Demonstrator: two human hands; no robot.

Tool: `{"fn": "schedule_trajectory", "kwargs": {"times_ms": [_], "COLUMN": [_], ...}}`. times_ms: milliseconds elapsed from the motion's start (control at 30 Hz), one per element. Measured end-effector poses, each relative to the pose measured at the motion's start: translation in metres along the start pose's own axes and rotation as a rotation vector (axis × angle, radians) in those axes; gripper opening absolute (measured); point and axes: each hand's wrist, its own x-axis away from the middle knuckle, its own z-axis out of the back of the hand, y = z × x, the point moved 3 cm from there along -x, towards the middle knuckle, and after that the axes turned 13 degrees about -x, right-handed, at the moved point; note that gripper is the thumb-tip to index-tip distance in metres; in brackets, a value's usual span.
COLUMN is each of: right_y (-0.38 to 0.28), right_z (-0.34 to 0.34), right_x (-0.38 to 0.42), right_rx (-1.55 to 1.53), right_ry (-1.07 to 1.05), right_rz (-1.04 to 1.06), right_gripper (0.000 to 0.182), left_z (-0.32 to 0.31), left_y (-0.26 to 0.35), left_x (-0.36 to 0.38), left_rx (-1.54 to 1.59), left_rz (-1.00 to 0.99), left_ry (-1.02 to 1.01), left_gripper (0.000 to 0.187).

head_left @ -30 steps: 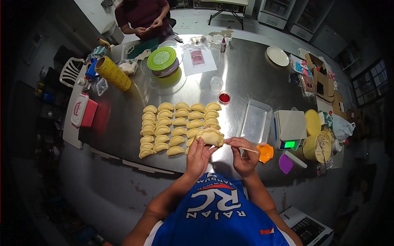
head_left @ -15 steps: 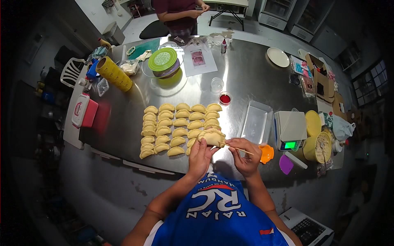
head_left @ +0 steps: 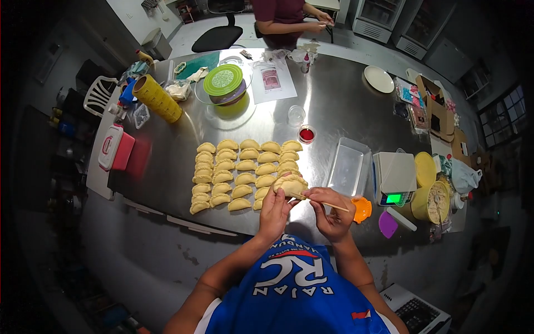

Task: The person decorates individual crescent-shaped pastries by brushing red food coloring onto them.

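My left hand (head_left: 273,212) is closed round a pale, crimped, half-moon dumpling (head_left: 289,186), its thumb on the near side. In my right hand (head_left: 332,214) is a thin wooden stick (head_left: 336,206), pinched between thumb and fingers. The stick's tip touches the dumpling's lower right edge. Just beyond my left hand, rows of folded dumplings (head_left: 241,191) lie on the steel table (head_left: 183,195). A small cup of red liquid (head_left: 306,134) stands past the held dumpling, with a clear empty cup (head_left: 296,115) behind it.
To the right are a clear plastic tub (head_left: 349,167), a scale (head_left: 395,172), an orange mould (head_left: 361,210), a purple scraper (head_left: 387,223) and a bucket of filling (head_left: 431,201). A green-lidded cake stand (head_left: 224,80) and yellow roll (head_left: 157,99) stand far left. Another person (head_left: 283,19) stands beyond.
The stick's tip has shifted a little down along the dumpling's edge, and its free end has swung slightly right. The other person has moved right, uncovering a black chair.
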Motion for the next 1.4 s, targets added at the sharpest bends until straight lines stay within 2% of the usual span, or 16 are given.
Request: {"fn": "schedule_trajectory", "kwargs": {"times_ms": [467,533,567,700,767,800,867,900,967,1000,1067,1100,1167,1200,1267,1400], "right_y": [0.008,0.013,0.013,0.027,0.054,0.069,0.112,0.130,0.168,0.188,0.228,0.255,0.301,0.310,0.331,0.348], "right_z": [-0.009,-0.004,0.000,0.039,0.068,0.082,0.098,0.100,0.093,0.089,0.075,0.071,0.057,0.049,0.033,0.020], "right_x": [0.001,0.007,0.007,-0.013,-0.022,-0.029,-0.045,-0.052,-0.066,-0.072,-0.081,-0.083,-0.085,-0.087,-0.086,-0.081], "right_rx": [0.071,-0.309,-0.398,-0.432,-0.292,-0.293,0.028,0.027,0.454,0.451,0.946,0.939,1.152,1.143,1.324,1.271], "right_ry": [-0.128,0.143,0.214,0.364,0.430,0.420,0.136,0.124,-0.214,-0.224,-0.545,-0.552,-0.718,-0.729,-0.879,-0.932], "right_rz": [0.012,-0.087,-0.090,-0.128,-0.340,-0.342,-0.600,-0.601,-0.563,-0.561,-0.380,-0.376,-0.115,-0.112,-0.122,-0.053], "right_gripper": [0.014,0.016,0.013,0.009,0.010,0.010,0.014,0.014,0.013,0.013,0.007,0.007,0.009,0.009,0.014,0.011], "left_z": [0.003,0.003,0.006,0.026,0.032,0.036,0.044,0.049,0.056,0.058,0.062,0.065,0.072,0.075,0.082,0.090], "left_y": [-0.002,-0.003,-0.004,-0.007,-0.001,0.001,0.001,-0.001,-0.001,-0.002,-0.006,-0.008,-0.018,-0.024,-0.039,-0.054], "left_x": [0.000,-0.001,-0.002,-0.006,-0.007,-0.006,-0.006,-0.005,-0.003,-0.002,-0.002,-0.003,-0.006,-0.008,-0.010,-0.014], "left_rx": [-0.057,0.013,0.014,0.119,0.134,0.139,0.125,0.143,0.118,0.090,0.066,0.039,0.030,0.023,0.013,-0.022], "left_rz": [-0.013,0.007,0.006,0.057,0.073,0.068,0.083,0.091,0.087,0.093,0.093,0.095,0.110,0.130,0.141,0.153], "left_ry": [0.009,0.050,0.052,0.064,0.058,0.065,0.129,0.145,0.162,0.171,0.192,0.203,0.226,0.239,0.282,0.319], "left_gripper": [0.041,0.042,0.042,0.044,0.045,0.045,0.046,0.045,0.045,0.045,0.045,0.045,0.044,0.044,0.043,0.043]}}
